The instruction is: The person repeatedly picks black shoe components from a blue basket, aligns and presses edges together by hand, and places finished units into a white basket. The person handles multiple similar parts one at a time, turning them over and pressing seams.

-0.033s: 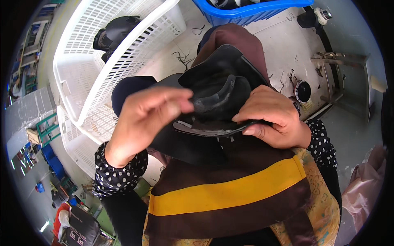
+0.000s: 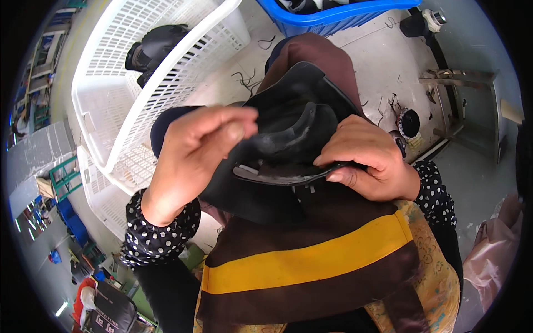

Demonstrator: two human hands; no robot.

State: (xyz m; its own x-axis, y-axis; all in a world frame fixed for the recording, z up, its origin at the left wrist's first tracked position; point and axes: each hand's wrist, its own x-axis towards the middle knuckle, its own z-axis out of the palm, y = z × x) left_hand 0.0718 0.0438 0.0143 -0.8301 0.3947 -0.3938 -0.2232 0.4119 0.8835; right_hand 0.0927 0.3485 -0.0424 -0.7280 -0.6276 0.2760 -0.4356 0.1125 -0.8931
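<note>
A black leather-like piece point(image 2: 277, 142) lies over my lap, with a curved, scuffed inner flap and a pale grey strip along its near edge; I cannot tell its exact kind. My right hand point(image 2: 366, 158) pinches that near edge at its right end, thumb below and fingers on top. Over the left part of the piece, my left hand point(image 2: 200, 150) hovers with its fingers bent and the thumb close to them. Its fingertips are slightly blurred, and whatever may be between them is too small to make out. Beneath lies a brown apron point(image 2: 305, 277) with a yellow band.
A white slatted basket point(image 2: 114, 83) at the upper left holds black pieces point(image 2: 161, 47). Beyond my knees stands a blue crate point(image 2: 327, 21). Dark scraps point(image 2: 244, 82) litter the floor. To the right are a metal frame point(image 2: 466, 80) and a round black-topped object point(image 2: 410, 123).
My left hand's fingertips have moved slightly up and away from the inner flap. The right hand keeps its grip on the edge.
</note>
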